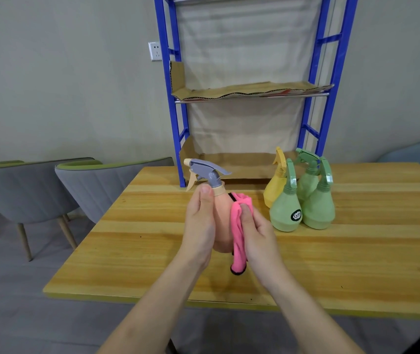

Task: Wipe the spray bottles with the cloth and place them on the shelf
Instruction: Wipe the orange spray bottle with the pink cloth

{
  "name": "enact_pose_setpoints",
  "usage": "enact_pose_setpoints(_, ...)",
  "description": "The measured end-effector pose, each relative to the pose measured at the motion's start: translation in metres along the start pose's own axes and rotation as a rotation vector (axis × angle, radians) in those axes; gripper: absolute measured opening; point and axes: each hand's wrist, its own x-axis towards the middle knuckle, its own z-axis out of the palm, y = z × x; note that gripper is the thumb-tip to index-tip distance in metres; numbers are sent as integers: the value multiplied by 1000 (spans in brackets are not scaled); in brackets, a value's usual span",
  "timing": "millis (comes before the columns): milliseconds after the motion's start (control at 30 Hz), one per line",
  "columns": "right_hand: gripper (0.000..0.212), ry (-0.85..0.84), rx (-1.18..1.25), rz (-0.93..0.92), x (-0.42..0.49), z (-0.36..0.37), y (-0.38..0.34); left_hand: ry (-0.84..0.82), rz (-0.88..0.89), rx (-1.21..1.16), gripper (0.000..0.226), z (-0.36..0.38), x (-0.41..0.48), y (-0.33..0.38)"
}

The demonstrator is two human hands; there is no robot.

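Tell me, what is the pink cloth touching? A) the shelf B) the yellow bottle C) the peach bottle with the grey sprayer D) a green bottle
C: the right hand presses the pink cloth against the peach bottle, which the left hand grips near its neck.

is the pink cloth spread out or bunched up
Bunched up: the pink cloth is gathered into a roll in the right hand, against the peach spray bottle.

peach bottle [223,221] with grey trigger [207,171], pink cloth [238,231], 3 green bottles [285,213], 1 yellow bottle [274,190], blue shelf [175,111].
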Motion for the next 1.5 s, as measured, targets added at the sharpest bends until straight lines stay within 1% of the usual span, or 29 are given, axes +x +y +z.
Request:
enact_pose_setpoints(33,35,0,2,-10,0,0,-3,-12,0,-4,36,1,-2,1)
enact_pose_setpoints(100,37,-1,-44,-86,-2,2,-8,-34,22,10,26,3,-2,3)
enact_pose_setpoints(133,41,-4,-91,-147,-4,2,-9,-36,48,27,26,3,-1,4)
enact_pose_setpoints(200,46,-14,-207,-278,-6,3,-9,-37,81,49,36,2,2,6)
enact_pose_setpoints(233,48,-26,-262,-336,-7,2,-8,-39,86,48,37,2,4,8)
enact_pose_setpoints(333,52,-53,-380,-479,-4,1,-2,-29,40,29,29,1,9,9)
enact_pose_setpoints(400,52,-55,-432,-515,-1,1,0,-30,-9,42,34,-2,10,7)
enact_pose_setpoints(467,51,-63,-441,-491,1,0,0,-26,-46,35,38,-3,9,6)
enact_pose_setpoints(500,50,-68,-412,-448,1,0,-1,-18,-54,34,39,-3,9,6)
enact_pose_setpoints(533,48,-70,-355,-377,1,-1,-3,1,-51,38,40,-3,9,6)
enact_pose_setpoints(633,41,-96,-69,-96,0,-2,-8,71,-41,19,40,-6,8,5)
enact_pose_setpoints(667,38,-100,-21,-36,-1,-2,-7,85,-44,7,41,-7,8,3)
enact_pose_setpoints(733,33,-82,-5,-5,-2,-1,-7,119,-61,-45,42,-7,6,1)
enact_pose_setpoints(800,30,-59,-25,-58,-4,2,-8,141,-56,-96,52,-4,3,2)
enact_pose_setpoints(833,30,-51,-61,-109,-6,3,-9,130,-39,-90,60,-3,2,3)
enact_pose_setpoints(867,32,-42,-118,-175,-6,4,-10,122,-10,-69,62,-3,3,4)
enact_pose_setpoints(933,39,-28,-244,-312,-6,5,-11,115,47,-16,44,-3,5,6)
enact_pose_setpoints(1000,45,-43,-331,-399,-5,3,-11,111,73,21,30,-3,9,7)
enact_pose_setpoints(1067,50,-93,-393,-447,-3,0,-12,96,89,31,28,-3,12,9)
enact_pose_setpoints(1167,50,-146,-497,-571,-1,0,-13,52,70,18,36,-5,11,10)
enact_pose_setpoints(1200,50,-150,-501,-575,0,1,-12,55,60,24,38,-6,12,9)
enact_pose_setpoints(1233,49,-149,-481,-537,-1,2,-13,61,56,35,41,-7,12,9)
enact_pose_setpoints(1267,48,-137,-434,-457,0,3,-13,63,58,56,43,-8,12,7)
enact_pose_setpoints(1367,34,-129,-211,-119,2,-1,-16,91,62,116,40,-11,8,6)
enact_pose_setpoints(1400,30,-131,-157,-43,3,-2,-15,106,57,115,39,-12,7,6)
enact_pose_setpoints(1467,28,-119,-122,17,2,-4,-9,126,35,100,38,-13,5,4)
enact_pose_setpoints(1500,29,-125,-138,1,0,-4,-6,129,24,96,39,-12,5,3)
